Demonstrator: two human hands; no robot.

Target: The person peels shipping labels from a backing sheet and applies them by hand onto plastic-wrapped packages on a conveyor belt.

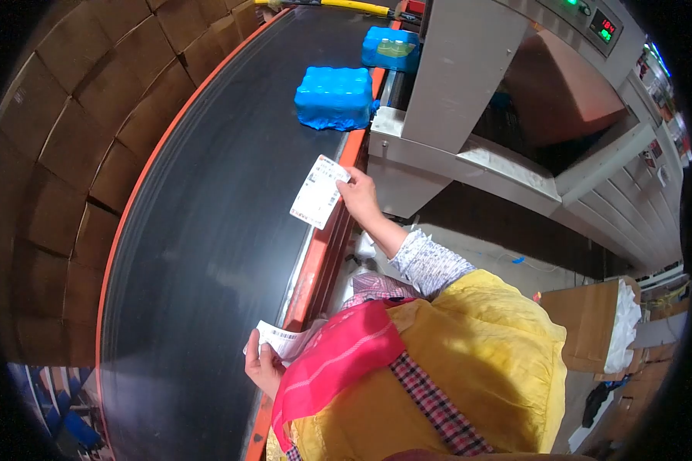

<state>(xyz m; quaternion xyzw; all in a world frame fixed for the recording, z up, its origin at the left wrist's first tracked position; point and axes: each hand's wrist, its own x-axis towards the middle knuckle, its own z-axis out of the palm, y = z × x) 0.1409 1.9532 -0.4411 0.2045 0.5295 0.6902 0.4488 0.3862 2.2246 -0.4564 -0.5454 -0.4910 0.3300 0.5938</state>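
Observation:
My right hand (359, 195) pinches the edge of a white printed label (319, 192) and holds it out above the right side of the black conveyor belt (200, 253). Lower down, my left hand (264, 366) grips a curled strip of white labels (281, 338) with barcodes on it, close to my body. Part of that strip is hidden behind my pink cloth. Beyond the right hand, a blue shrink-wrapped pack (334, 97) lies on the belt near its right rail. A second blue pack (390, 49) sits behind it, at the mouth of the machine.
Stacked brown cartons (92, 100) line the belt's left side. A grey machine (457, 84) with a lit display stands at the right. An orange-red rail (313, 269) runs between me and the belt. At the lower right is an open cardboard box (584, 323) with white plastic.

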